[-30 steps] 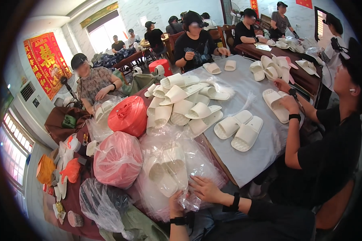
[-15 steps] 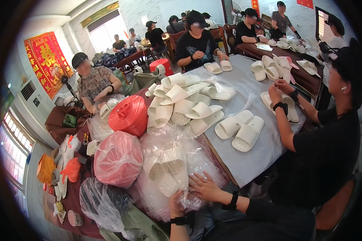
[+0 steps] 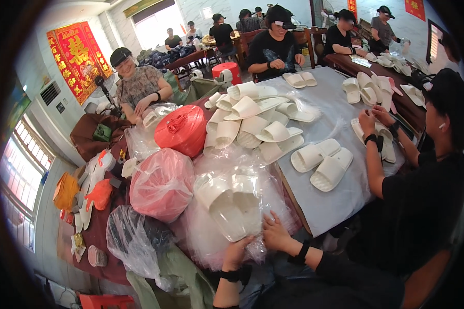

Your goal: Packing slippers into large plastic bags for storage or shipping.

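The left hand (image 3: 237, 253) has its fingers closed on the near end of a clear bag (image 3: 237, 219); the right hand (image 3: 276, 236) touches the bag's right side, though whether it grips cannot be told. Inside the bag lie 2 white slippers (image 3: 215, 192), over a stack of plastic bags (image 3: 203, 247). Beyond, 2 loose slippers (image 3: 332, 169) rest on a gray sheet (image 3: 322, 211), near a heap of white slippers (image 3: 252, 126). Farther off, past the sheet, is a person in black (image 3: 274, 49).

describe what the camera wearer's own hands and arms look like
The left hand and right hand are both gloveless. Each wrist has a plain-looking black band. The right arm has a black sleeve stopping short of its wristband; the left sleeve isn't clearly visible.
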A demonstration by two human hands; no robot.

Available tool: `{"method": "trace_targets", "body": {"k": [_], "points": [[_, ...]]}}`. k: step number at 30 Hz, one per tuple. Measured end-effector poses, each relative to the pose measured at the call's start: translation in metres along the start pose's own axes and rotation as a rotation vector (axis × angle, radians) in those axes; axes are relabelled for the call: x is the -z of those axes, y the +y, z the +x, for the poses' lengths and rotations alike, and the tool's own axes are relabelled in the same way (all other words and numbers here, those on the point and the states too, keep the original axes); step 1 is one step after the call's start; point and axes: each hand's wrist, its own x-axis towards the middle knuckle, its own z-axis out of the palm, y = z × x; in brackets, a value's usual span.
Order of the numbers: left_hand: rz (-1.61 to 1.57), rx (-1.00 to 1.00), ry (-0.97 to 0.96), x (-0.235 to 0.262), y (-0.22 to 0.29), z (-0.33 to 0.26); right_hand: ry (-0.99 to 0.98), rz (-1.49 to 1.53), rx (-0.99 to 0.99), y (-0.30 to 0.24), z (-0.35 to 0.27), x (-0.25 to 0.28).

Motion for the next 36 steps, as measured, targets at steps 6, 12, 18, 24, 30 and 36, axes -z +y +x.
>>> {"method": "trace_targets", "body": {"k": [6, 12, 18, 24, 30, 36], "points": [[0.331, -0.084, -0.170, -0.018, 0.013, -0.039, 0.153, 0.327, -0.010, -0.005, -0.001, 0.009], [0.176, -0.142, -0.256, -0.013, 0.024, -0.070, 0.019, 0.568, -0.115, 0.012, -0.008, -0.012], [0.192, -0.324, -0.083, 0.006, 0.027, -0.125, 0.035, 0.095, 0.039, 0.000, 0.010, 0.004], [0.507, -0.665, 0.257, 0.049, -0.010, -0.166, 0.101, 0.040, -0.003, -0.011, 0.011, 0.011], [0.571, -0.440, 0.902, 0.145, -0.045, -0.203, 0.115, 0.080, -0.008, -0.014, 0.015, 0.019], [1.430, -0.543, 1.339, 0.175, -0.066, -0.236, 0.115, 0.052, 0.004, -0.013, 0.014, 0.021]]}}
